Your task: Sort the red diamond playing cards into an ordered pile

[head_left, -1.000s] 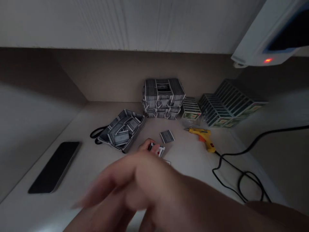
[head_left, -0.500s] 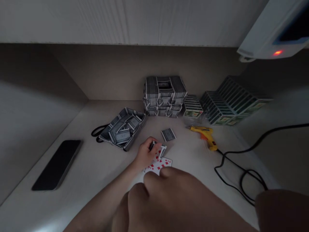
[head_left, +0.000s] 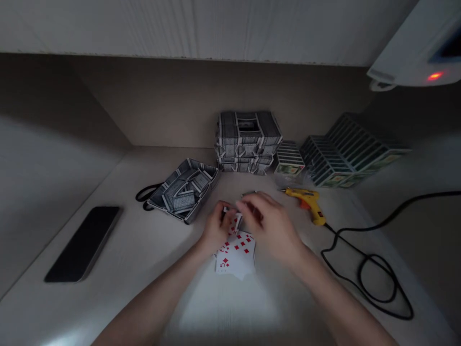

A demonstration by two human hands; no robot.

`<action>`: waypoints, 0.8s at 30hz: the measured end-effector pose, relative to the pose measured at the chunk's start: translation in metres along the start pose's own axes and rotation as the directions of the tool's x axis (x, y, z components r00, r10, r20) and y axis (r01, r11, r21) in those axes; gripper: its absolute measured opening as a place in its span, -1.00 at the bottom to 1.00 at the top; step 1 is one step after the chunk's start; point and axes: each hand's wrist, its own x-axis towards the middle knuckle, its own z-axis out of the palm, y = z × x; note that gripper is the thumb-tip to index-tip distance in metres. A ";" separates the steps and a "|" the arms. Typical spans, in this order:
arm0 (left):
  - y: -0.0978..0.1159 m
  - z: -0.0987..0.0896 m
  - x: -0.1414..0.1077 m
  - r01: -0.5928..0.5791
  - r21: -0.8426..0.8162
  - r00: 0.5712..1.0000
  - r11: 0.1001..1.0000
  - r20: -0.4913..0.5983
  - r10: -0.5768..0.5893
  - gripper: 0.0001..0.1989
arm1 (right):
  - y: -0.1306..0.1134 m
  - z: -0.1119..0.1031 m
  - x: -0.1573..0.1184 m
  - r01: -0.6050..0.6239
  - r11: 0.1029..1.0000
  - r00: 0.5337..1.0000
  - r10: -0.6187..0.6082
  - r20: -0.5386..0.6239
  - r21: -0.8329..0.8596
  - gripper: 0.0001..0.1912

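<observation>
My left hand (head_left: 215,229) is closed around a small bunch of playing cards (head_left: 235,223), red diamonds facing me. Just to its right my right hand (head_left: 275,226) has its fingers curled in, thumb and fingertips at the edge of those cards. Blur hides what, if anything, the right fingers pinch. Below both hands a loose, uneven pile of playing cards (head_left: 236,257) lies face up, a five of diamonds among them. The card lying beyond is mostly covered by my right hand.
Left stands a card-covered tray (head_left: 197,211) of folded cards, by black scissor handles (head_left: 146,194) and a phone (head_left: 82,245). Behind are a card-covered box (head_left: 248,139) and stacked card boxes (head_left: 331,158). A yellow glue gun (head_left: 309,202) with black cord (head_left: 363,269) lies right.
My right hand has moved forward from close to the camera to the cards in my left hand, uncovering more of the face-up pile. The left hand stays closed on its cards.
</observation>
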 end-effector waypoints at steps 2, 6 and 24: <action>-0.001 -0.001 0.001 -0.065 0.091 0.997 0.994 -0.024 0.067 -0.88 | 0.033 0.014 0.016 -0.022 0.998 0.999 0.020 -0.035 -0.058 -0.77; -0.004 -0.002 0.004 -0.101 0.149 0.990 0.984 -0.080 0.114 -0.88 | 0.079 0.044 0.015 -0.100 0.992 0.990 0.092 0.103 0.080 -0.57; -0.007 0.001 0.002 -0.111 0.101 0.994 0.989 0.003 0.111 -0.85 | 0.096 0.065 0.006 0.066 0.997 0.998 -0.066 -0.001 0.038 -0.56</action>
